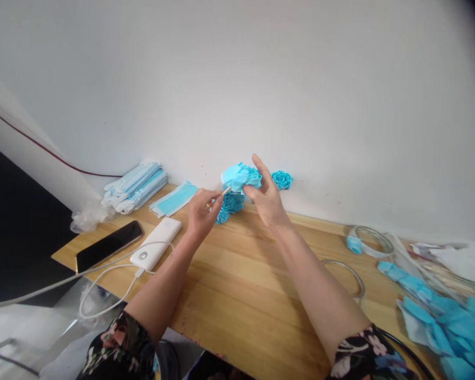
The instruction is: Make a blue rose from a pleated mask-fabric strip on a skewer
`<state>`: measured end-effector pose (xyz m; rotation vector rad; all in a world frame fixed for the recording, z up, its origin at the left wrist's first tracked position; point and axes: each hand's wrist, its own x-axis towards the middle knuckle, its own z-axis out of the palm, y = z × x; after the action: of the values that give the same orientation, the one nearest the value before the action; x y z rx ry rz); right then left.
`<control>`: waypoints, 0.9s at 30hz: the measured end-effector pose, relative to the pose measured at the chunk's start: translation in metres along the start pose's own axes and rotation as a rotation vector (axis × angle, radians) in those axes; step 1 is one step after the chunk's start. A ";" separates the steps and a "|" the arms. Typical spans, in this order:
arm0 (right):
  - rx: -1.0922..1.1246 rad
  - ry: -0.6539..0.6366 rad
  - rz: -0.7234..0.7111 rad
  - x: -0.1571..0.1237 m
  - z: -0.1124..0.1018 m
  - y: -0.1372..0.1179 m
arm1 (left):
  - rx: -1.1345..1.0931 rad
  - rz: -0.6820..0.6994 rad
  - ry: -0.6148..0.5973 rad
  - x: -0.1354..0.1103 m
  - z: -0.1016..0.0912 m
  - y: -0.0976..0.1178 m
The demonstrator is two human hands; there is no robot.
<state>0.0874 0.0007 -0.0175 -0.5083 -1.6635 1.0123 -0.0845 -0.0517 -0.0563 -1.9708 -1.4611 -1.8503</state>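
My left hand [202, 212] is closed in a pinch on a thin wooden stick [226, 190]. The stick runs up to the underside of a ruffled light-blue flower [239, 177], which looks made of mask-like fabric. Thumb and fingers of my right hand [268, 200] grip that flower from its right side. Darker blue rosette flowers [233, 202] lie on the table just below and behind it. Another blue rosette [282, 180] shows past my right hand, near the wall.
On the left are a stack of face masks [136, 184], a single mask [174, 199], a phone [108, 245] and a white power bank [157, 244] with a cable. To the right, a tape roll [374, 241] and blue fabric pieces [435, 319] lie on the wooden table [245, 285].
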 end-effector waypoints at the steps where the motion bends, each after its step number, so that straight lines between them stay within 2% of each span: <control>1: 0.030 -0.026 0.003 0.000 -0.003 -0.001 | -0.022 -0.001 -0.003 0.000 0.000 0.001; 6: 0.106 -0.229 0.040 0.000 -0.020 -0.010 | -0.121 -0.081 -0.003 -0.004 0.003 0.002; 10: 0.031 -0.238 0.037 0.001 -0.029 -0.016 | -0.189 -0.147 -0.026 -0.006 0.005 0.004; 15: -0.007 -0.258 0.028 0.001 -0.036 -0.022 | -0.457 -0.263 -0.236 -0.006 0.000 0.013; 19: -0.020 -0.338 0.031 -0.001 -0.036 -0.022 | -0.665 -0.297 -0.305 -0.006 -0.003 0.016; 22: -0.041 -0.376 0.011 0.000 -0.033 -0.020 | -0.712 -0.354 -0.347 -0.003 -0.005 0.018; 25: -0.096 -0.379 -0.022 0.001 -0.030 -0.020 | -0.627 -0.421 -0.286 0.000 -0.006 0.021; 27: -0.158 -0.330 -0.061 0.001 -0.028 -0.023 | -0.573 -0.457 -0.205 0.002 -0.007 0.021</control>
<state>0.1164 -0.0009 0.0037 -0.4053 -2.0524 0.9625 -0.0758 -0.0667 -0.0419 -2.2563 -1.6929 -2.5645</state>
